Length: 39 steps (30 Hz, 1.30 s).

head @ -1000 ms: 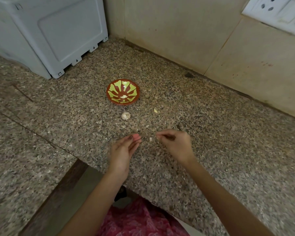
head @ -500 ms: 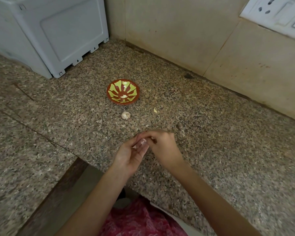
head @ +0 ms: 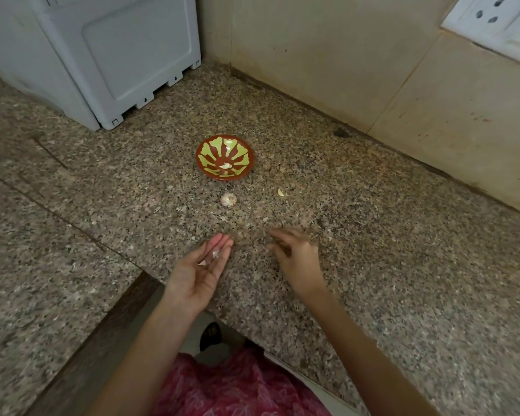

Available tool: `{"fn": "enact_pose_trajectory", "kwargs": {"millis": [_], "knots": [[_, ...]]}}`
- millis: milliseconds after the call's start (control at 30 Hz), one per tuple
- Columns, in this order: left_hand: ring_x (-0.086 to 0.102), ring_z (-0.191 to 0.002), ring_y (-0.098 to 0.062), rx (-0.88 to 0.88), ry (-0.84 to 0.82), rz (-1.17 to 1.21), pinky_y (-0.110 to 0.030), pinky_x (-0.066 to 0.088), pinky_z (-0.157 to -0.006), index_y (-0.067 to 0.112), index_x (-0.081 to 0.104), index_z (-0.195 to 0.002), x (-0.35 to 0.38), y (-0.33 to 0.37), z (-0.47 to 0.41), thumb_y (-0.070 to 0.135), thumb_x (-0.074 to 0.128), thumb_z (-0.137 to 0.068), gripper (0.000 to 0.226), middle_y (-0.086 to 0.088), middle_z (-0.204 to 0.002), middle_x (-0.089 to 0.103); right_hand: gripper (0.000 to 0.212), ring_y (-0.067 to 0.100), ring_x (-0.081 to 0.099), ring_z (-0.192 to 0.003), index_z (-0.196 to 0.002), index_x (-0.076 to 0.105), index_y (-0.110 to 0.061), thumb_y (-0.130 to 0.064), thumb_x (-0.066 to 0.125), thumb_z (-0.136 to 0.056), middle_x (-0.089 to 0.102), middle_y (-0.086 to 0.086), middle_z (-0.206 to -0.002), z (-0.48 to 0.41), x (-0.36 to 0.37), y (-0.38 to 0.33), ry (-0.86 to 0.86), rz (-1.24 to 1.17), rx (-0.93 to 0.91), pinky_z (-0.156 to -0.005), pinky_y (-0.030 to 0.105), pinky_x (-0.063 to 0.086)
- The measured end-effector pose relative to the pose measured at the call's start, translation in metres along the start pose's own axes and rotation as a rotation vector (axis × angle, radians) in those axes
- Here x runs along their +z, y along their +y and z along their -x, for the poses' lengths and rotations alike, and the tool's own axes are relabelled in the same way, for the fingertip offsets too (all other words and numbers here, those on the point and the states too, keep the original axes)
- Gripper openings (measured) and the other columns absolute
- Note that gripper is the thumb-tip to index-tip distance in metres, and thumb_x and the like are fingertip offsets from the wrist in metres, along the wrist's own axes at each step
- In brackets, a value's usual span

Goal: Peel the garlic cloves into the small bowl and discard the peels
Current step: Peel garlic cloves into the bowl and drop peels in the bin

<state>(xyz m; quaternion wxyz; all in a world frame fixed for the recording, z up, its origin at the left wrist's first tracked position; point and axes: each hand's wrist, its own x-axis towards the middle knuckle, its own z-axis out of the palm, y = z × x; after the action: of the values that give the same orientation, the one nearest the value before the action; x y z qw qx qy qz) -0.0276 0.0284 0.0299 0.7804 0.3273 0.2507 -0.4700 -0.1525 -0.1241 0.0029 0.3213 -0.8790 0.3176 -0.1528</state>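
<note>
left hand (head: 201, 268) lies palm up, fingers nearly straight, cradling papery peel scraps (head: 216, 253), weightless and likely to flutter off. right hand (head: 294, 253), blurred, hovers over the desk (head: 373, 265), fingers loosely spread, seemingly empty. beyond lie a garlic piece (head: 228, 199) and a loose clove (head: 280, 192), small and firm, best pinched endwise. the small bowl (head: 199, 157) holds one clove.

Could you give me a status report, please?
Left hand open, palm up, peel scraps in it. Right hand blurred, hold unclear. One clove in small bowl; garlic head and loose clove on counter. Nothing blocks the bowl.
</note>
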Motion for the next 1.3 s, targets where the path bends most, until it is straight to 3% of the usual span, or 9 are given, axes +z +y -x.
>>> {"fn": "enact_pose_trajectory", "kwargs": {"millis": [167, 333, 533, 700, 800, 900, 1000, 1100, 1300], "knots": [[0.068, -0.105, -0.030, 0.025, 0.005, 0.001, -0.034, 0.056, -0.086, -0.009, 0.060, -0.111, -0.007, 0.005, 0.000, 0.004, 0.044, -0.099, 0.024, -0.023, -0.113, 0.068, 0.023, 0.008, 0.062, -0.100, -0.108, 0.075, -0.013, -0.003, 0.068, -0.089, 0.072, 0.000, -0.106, 0.007, 0.006, -0.001, 0.017, 0.094, -0.146, -0.098, 0.003, 0.034], [0.068, -0.104, -0.030, 0.033, 0.012, -0.015, -0.034, 0.057, -0.085, -0.009, 0.059, -0.113, -0.009, 0.004, 0.001, 0.003, 0.043, -0.099, 0.025, -0.022, -0.112, 0.068, 0.018, 0.016, 0.066, -0.094, -0.108, 0.073, -0.011, -0.008, 0.064, -0.092, 0.071, 0.003, -0.103, -0.002, 0.007, 0.000, -0.037, 0.165, -0.223, -0.086, 0.028, 0.057], [0.067, -0.105, -0.030, 0.021, 0.019, -0.007, -0.035, 0.056, -0.086, -0.009, 0.059, -0.114, -0.009, 0.003, 0.000, 0.004, 0.045, -0.098, 0.025, -0.023, -0.112, 0.068, 0.019, 0.003, 0.066, -0.091, -0.110, 0.073, -0.015, -0.012, 0.061, -0.095, 0.072, -0.001, -0.108, -0.005, 0.010, -0.014, -0.183, -0.031, -0.224, -0.088, 0.020, 0.054], [0.068, -0.104, -0.029, 0.020, 0.023, -0.031, -0.034, 0.055, -0.087, -0.010, 0.061, -0.110, -0.009, 0.002, 0.001, 0.005, 0.044, -0.099, 0.025, -0.023, -0.110, 0.069, 0.023, 0.013, 0.064, -0.107, -0.114, 0.071, -0.010, -0.014, 0.059, -0.096, 0.071, 0.002, -0.113, -0.005, 0.009, -0.018, -0.254, 0.128, -0.366, -0.106, 0.019, 0.041], [0.068, -0.103, -0.029, 0.019, 0.026, -0.038, -0.034, 0.055, -0.087, -0.009, 0.061, -0.110, -0.007, 0.002, 0.001, 0.006, 0.045, -0.099, 0.024, -0.023, -0.109, 0.069, 0.021, 0.015, 0.064, -0.104, -0.110, 0.072, -0.009, -0.012, 0.059, -0.094, 0.071, 0.003, -0.108, -0.004, 0.012, -0.017, -0.259, 0.214, -0.450, -0.101, 0.018, 0.043], [0.068, -0.103, -0.029, 0.016, 0.025, -0.044, -0.035, 0.055, -0.088, -0.010, 0.060, -0.111, -0.007, 0.001, 0.001, 0.005, 0.045, -0.099, 0.025, -0.023, -0.110, 0.069, 0.022, 0.007, 0.065, -0.095, -0.112, 0.071, -0.017, -0.018, 0.054, -0.097, 0.068, -0.005, -0.106, -0.010, 0.007, -0.017, -0.271, 0.173, -0.329, -0.088, 0.020, 0.055], [0.068, -0.104, -0.029, 0.011, 0.029, -0.044, -0.035, 0.055, -0.087, -0.010, 0.060, -0.114, -0.007, 0.002, -0.001, 0.005, 0.045, -0.099, 0.026, -0.023, -0.111, 0.069, 0.017, 0.003, 0.067, -0.065, -0.103, 0.074, -0.024, -0.014, 0.066, -0.092, 0.073, -0.012, -0.095, -0.019, -0.010, -0.010, -0.185, -0.117, 0.096, -0.059, 0.018, 0.057], [0.068, -0.105, -0.029, 0.009, 0.031, -0.041, -0.035, 0.055, -0.087, -0.010, 0.059, -0.116, -0.007, 0.001, -0.002, 0.005, 0.045, -0.099, 0.027, -0.022, -0.111, 0.068, 0.015, -0.004, 0.068, -0.073, -0.098, 0.076, -0.019, -0.010, 0.074, -0.086, 0.075, -0.008, -0.094, -0.018, -0.020, 0.005, -0.090, -0.173, 0.191, -0.069, 0.011, 0.055], [0.068, -0.105, -0.029, -0.001, 0.034, -0.052, -0.036, 0.055, -0.087, -0.010, 0.058, -0.119, -0.005, 0.000, -0.002, 0.004, 0.044, -0.099, 0.028, -0.022, -0.112, 0.068, 0.020, -0.012, 0.060, -0.079, -0.106, 0.075, -0.015, -0.005, 0.068, -0.090, 0.070, -0.009, -0.102, -0.002, -0.014, -0.002, -0.160, 0.002, 0.009, -0.078, -0.001, 0.045]]}}
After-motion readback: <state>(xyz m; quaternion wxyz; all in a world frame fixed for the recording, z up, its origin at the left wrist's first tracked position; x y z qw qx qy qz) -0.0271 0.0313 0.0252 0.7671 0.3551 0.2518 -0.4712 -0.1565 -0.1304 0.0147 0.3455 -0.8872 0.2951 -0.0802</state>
